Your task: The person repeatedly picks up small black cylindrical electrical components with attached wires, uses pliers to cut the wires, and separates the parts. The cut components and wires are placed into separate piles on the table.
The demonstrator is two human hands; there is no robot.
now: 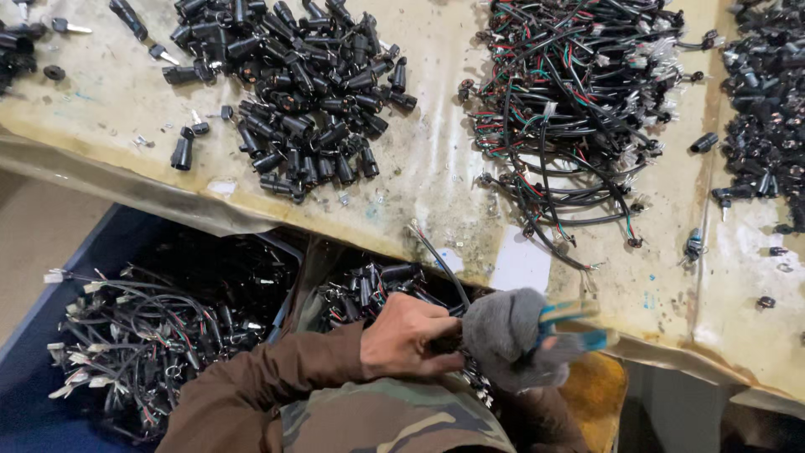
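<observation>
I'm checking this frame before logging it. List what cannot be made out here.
- Head view: what the left hand grips, hidden by its fingers and the gloved right hand.
- Blue-handled tool: its working end is hidden by the glove and motion-blurred.
- Pile of black parts at right: cut off by the edge.

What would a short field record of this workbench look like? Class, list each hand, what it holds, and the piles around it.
left hand: bare left hand grips a black wired part
right hand: grey-gloved right hand holds blue-handled pliers
bench: stained worktop
bench left: heap of black cylinders
bench middle: tangle of wire harnesses
below left: blue bin of wired pieces
</observation>
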